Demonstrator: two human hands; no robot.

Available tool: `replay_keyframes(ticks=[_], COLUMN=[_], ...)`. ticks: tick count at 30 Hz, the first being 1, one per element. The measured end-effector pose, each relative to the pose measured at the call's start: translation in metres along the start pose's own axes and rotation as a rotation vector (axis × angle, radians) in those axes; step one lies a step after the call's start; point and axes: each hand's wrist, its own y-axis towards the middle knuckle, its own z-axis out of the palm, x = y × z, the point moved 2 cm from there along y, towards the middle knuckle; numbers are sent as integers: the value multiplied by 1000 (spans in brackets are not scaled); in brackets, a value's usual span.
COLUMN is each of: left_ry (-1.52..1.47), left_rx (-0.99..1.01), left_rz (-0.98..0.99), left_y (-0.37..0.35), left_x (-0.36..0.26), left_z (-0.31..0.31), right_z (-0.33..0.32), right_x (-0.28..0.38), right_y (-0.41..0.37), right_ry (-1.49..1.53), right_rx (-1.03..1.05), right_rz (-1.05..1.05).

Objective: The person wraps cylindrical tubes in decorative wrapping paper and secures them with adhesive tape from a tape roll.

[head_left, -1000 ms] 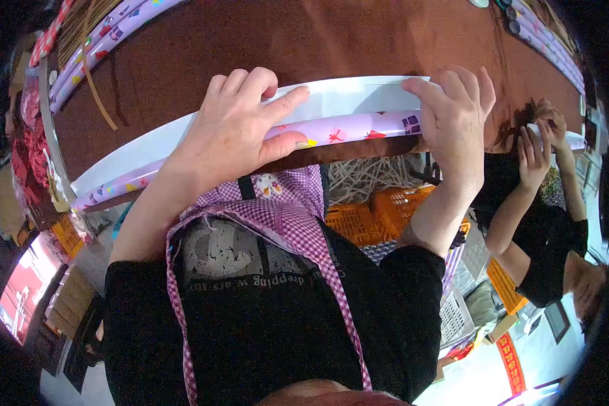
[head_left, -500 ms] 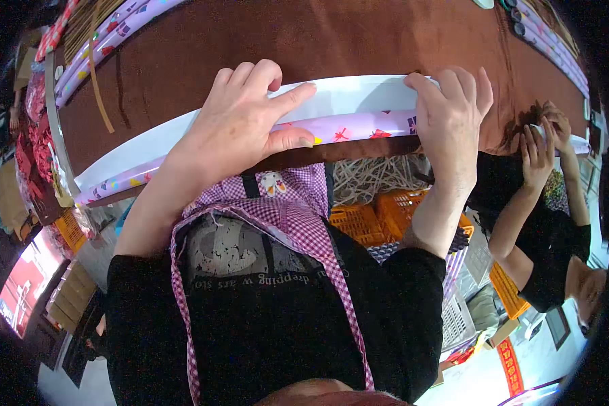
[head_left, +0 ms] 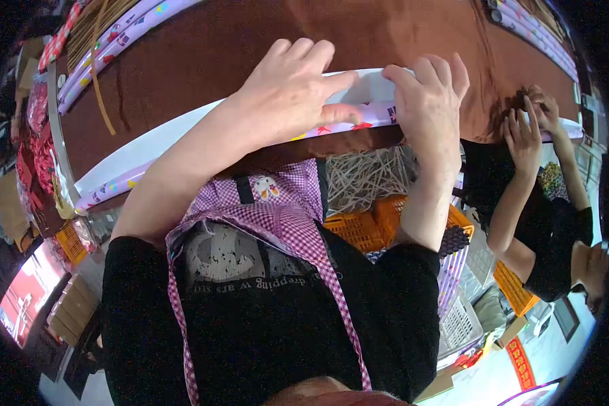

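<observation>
A long sheet with a white face (head_left: pixel 162 142) lies along the near edge of the brown cloth-covered table. Its near side is curled into a lilac printed roll (head_left: pixel 331 130) with red and yellow figures. My left hand (head_left: pixel 294 91) grips the sheet near its right part, thumb on the lilac roll and index finger on the white face, other fingers curled. At the sheet's right end my right hand (head_left: pixel 430 101) pinches the roll, fingers bent over it and little finger raised. Whatever lies inside the roll is hidden.
Lilac printed rolls lie at the far left (head_left: pixel 118 47) and far right (head_left: pixel 534 34) of the brown table (head_left: pixel 250 34). A co-worker's hands (head_left: pixel 531 125) work at the right edge. Below are orange crates (head_left: pixel 352 230) and shredded pale strips (head_left: pixel 369 177).
My left hand has slid right along the roll, closer to my right hand. My right hand keeps its hold on the end. The whole view has shifted slightly.
</observation>
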Motion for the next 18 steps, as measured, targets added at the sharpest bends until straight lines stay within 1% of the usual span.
replay_keyframes(ticks=[6, 10, 13, 15, 16, 18], left_ry=[27, 16, -1, -16, -30, -48], left_rx=[-66, -83, -86, -80, -68, -77], left_rz=[33, 10, 16, 16, 12, 13], left_y=[22, 23, 22, 22, 22, 22], left_x=[-11, -14, -12, -12, -13, -14], left_z=[15, 18, 18, 16, 16, 15], right_z=[2, 1, -4, -13, -15, -19], right_x=[-2, -3, -6, -15, -23, -41], right_y=[0, 0, 1, 2, 1, -1], right_ry=[-17, -11, -1, 175, 168, 314], right_rx=[-10, -26, 8, 30, 29, -26], right_rz=[1, 0, -7, 14, 17, 17])
